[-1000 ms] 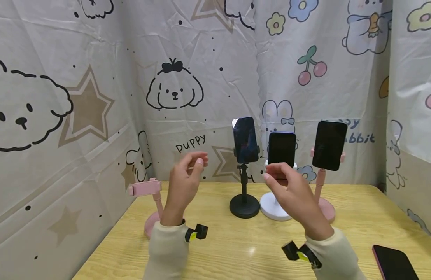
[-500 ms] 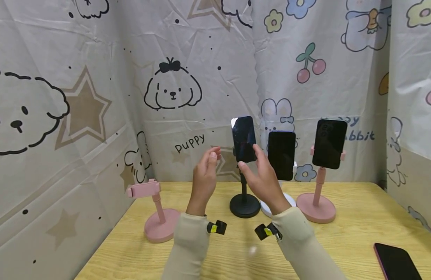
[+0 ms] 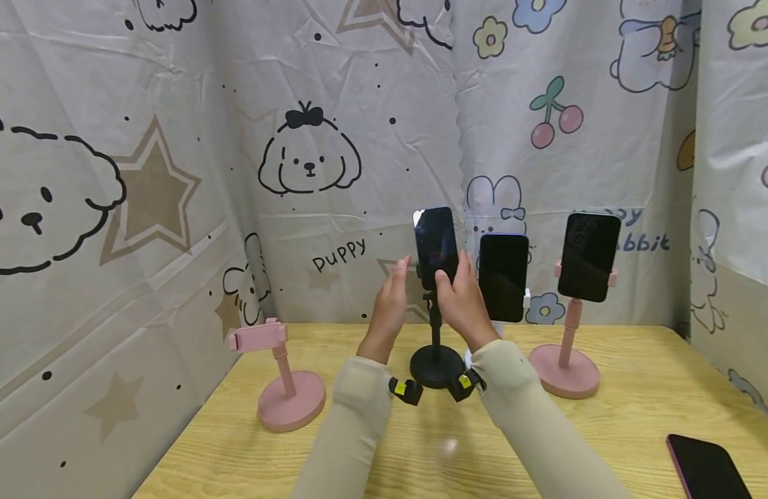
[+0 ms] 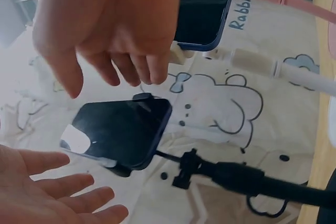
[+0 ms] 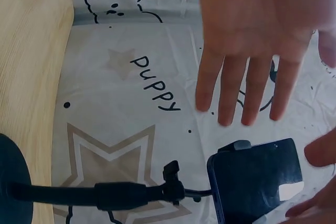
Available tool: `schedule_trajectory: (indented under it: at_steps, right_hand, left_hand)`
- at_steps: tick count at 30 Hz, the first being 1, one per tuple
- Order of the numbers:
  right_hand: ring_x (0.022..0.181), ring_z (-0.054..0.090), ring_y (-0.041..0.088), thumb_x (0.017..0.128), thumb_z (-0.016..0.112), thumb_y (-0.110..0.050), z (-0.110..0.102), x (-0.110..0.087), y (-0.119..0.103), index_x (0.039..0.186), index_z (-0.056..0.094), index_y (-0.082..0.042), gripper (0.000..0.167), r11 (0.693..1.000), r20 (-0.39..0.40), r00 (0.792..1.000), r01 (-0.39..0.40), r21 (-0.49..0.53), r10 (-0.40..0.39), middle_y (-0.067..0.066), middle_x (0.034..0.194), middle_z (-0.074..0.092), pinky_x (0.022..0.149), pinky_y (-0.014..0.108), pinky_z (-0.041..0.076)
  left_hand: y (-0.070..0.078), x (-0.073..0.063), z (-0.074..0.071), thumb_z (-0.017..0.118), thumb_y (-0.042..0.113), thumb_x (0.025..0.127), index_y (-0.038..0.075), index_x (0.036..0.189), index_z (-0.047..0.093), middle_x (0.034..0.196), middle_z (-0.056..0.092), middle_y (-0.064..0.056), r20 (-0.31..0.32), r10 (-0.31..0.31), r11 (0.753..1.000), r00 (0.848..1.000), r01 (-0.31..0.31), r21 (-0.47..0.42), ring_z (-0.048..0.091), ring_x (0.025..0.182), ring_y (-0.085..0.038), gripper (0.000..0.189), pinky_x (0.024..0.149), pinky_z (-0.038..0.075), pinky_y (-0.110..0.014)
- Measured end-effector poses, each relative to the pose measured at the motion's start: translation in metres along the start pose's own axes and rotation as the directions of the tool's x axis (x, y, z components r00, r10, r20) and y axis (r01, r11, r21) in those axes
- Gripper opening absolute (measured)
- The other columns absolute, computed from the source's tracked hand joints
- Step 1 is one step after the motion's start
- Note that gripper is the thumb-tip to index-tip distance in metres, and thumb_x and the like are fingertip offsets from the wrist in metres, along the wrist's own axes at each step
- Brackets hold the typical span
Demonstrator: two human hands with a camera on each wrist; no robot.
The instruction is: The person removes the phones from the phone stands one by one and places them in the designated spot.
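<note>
A dark phone (image 3: 435, 242) sits upright in the clamp of a black phone stand (image 3: 435, 364). My left hand (image 3: 389, 308) is raised just left of this phone, fingers extended and holding nothing. On its other side is my right hand (image 3: 468, 303), whose thumb overlaps the phone's lower right corner in the head view. In the left wrist view, gaps show between the phone (image 4: 123, 132) and both the left hand (image 4: 47, 187) and the right hand (image 4: 110, 30). The right wrist view has the left hand's fingers (image 5: 236, 90) straight, off the clamp.
To the right stand a phone (image 3: 504, 277) on a white stand, partly hidden, and another (image 3: 588, 256) on a pink stand (image 3: 565, 374). A second pink stand (image 3: 290, 402), its clamp without a phone, is at left. One phone (image 3: 708, 468) lies flat at the table's front right.
My left hand has moved right and my right hand has moved left, both closing in on the phone on the black stand. The white stand's phone has come into fuller view.
</note>
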State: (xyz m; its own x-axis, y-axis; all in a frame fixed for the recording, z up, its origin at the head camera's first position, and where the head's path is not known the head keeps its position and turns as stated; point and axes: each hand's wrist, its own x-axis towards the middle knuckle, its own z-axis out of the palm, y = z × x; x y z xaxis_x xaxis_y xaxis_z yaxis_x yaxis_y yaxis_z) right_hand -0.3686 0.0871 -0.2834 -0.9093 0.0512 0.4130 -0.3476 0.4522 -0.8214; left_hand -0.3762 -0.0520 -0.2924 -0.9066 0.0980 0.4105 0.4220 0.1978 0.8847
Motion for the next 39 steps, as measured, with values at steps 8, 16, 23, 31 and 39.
schedule_trajectory:
  at_steps: [8, 16, 23, 31, 39]
  right_hand:
    - [0.147, 0.004, 0.032, 0.101, 0.038, -0.033, 0.009, 0.018, -0.004, 0.155, -0.001, -0.007, 0.071, 0.997, -0.042, 0.996, -0.083, -0.005, 0.083, 0.013, 0.161, -0.005, 0.115, 0.053, 0.009]
    - [0.139, 0.027, 0.033, 0.100, 0.040, -0.028, 0.010, 0.024, 0.003, 0.154, 0.009, -0.005, 0.066, 0.997, -0.061, 0.995, -0.078, 0.011, 0.079, 0.017, 0.156, 0.018, 0.113, 0.053, 0.022]
    - [0.126, 0.039, 0.034, 0.099, 0.041, -0.026, 0.011, 0.025, 0.005, 0.146, 0.025, -0.003, 0.055, 0.999, -0.055, 0.998, -0.029, -0.019, 0.028, 0.019, 0.143, 0.033, 0.107, 0.052, 0.032]
    - [0.122, 0.042, 0.034, 0.099, 0.041, -0.026, 0.008, 0.025, 0.006, 0.144, 0.027, -0.002, 0.053, 1.000, -0.025, 0.999, -0.023, -0.016, 0.022, 0.020, 0.139, 0.036, 0.105, 0.052, 0.034]
    - [0.135, 0.033, 0.034, 0.101, 0.040, -0.027, 0.007, 0.022, 0.005, 0.152, 0.013, -0.003, 0.063, 0.998, 0.000, 0.998, -0.060, -0.022, 0.060, 0.020, 0.152, 0.024, 0.111, 0.052, 0.026]
  left_hand:
    - [-0.002, 0.014, 0.009, 0.014, 0.065, 0.097, 0.026, 0.154, 0.023, 0.159, 0.018, 0.006, 0.063, -0.098, 0.994, 0.993, 0.101, -0.040, 0.017, 0.145, -0.018, 0.070, 0.116, 0.014, -0.046]
    - [-0.003, 0.019, 0.015, 0.013, 0.063, 0.099, 0.026, 0.155, 0.018, 0.160, 0.016, -0.002, 0.140, -0.093, 0.982, 0.986, 0.114, -0.152, 0.027, 0.141, -0.035, 0.068, 0.112, 0.021, -0.055]
    - [-0.005, 0.020, 0.014, 0.015, 0.065, 0.097, 0.029, 0.155, 0.017, 0.160, 0.014, -0.003, 0.138, -0.119, 0.974, 0.983, 0.143, -0.178, 0.030, 0.139, -0.039, 0.068, 0.110, 0.026, -0.054]
    - [-0.004, 0.020, 0.014, 0.017, 0.067, 0.096, 0.031, 0.154, 0.019, 0.160, 0.015, -0.003, 0.120, -0.135, 0.975, 0.984, 0.153, -0.162, 0.032, 0.137, -0.037, 0.069, 0.108, 0.031, -0.050]
    - [-0.005, 0.020, 0.013, 0.018, 0.063, 0.098, 0.029, 0.154, 0.021, 0.160, 0.016, -0.001, 0.109, -0.123, 0.976, 0.986, 0.140, -0.166, 0.036, 0.135, -0.037, 0.066, 0.107, 0.035, -0.049]
